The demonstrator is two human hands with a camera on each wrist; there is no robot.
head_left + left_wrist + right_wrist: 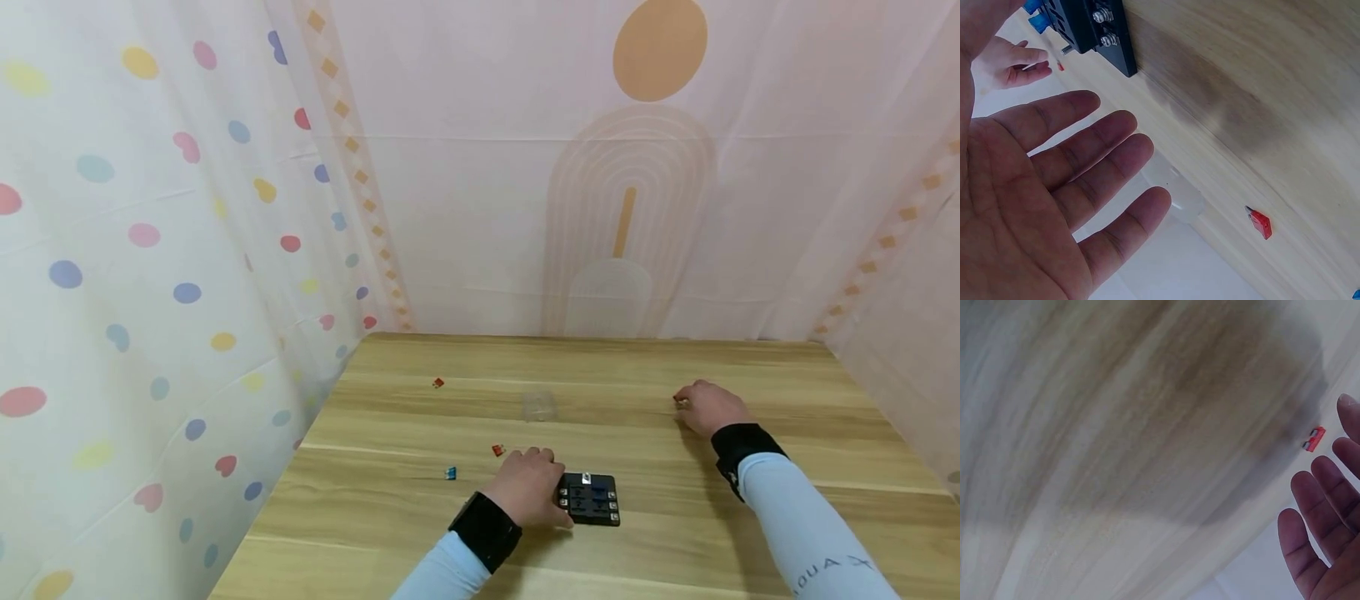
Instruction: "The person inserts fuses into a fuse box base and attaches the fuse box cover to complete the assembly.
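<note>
A black fuse box with screw terminals lies on the table. My left hand is at its left side, fingers extended, the thumb by its near corner. In the left wrist view the palm faces the camera and those fingers are apart from the box; blue fuses show on it. Far to the right, my right hand reaches down by a red blade fuse. The right wrist view shows this red fuse on the wood, in front of spread, loosely bent fingers.
Two more red fuses and a blue fuse lie on the left part of the wooden table. A clear plastic cover sits behind the fuse box. Patterned curtains hang along the back and sides.
</note>
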